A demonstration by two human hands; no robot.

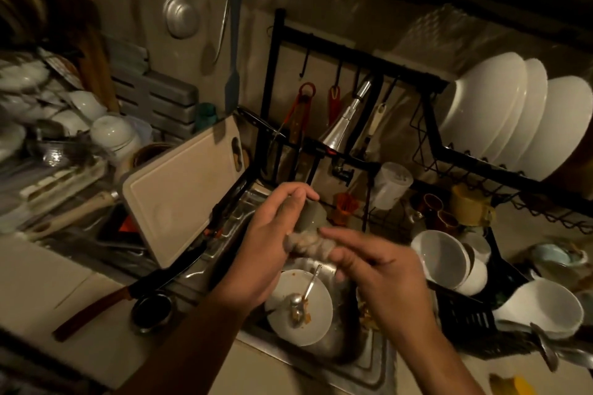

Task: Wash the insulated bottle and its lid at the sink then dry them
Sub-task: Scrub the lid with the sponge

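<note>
Above the sink (369, 362), left hand (266, 250) grips the bottle (308, 212); right hand (385, 279) pinches a scrubber (305, 245); scrubbing step; rinse likely next.

Your left hand (266, 244) and right hand (382, 276) are both bare. Your left forearm (192, 340) runs uncovered all the way to the frame edge at seven o'clock; your right forearm (442, 353) runs uncovered to the edge at five o'clock. Dim light hides finer detail.

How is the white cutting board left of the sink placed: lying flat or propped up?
Propped up: the cutting board stands tilted on edge beside the black rack.
</note>
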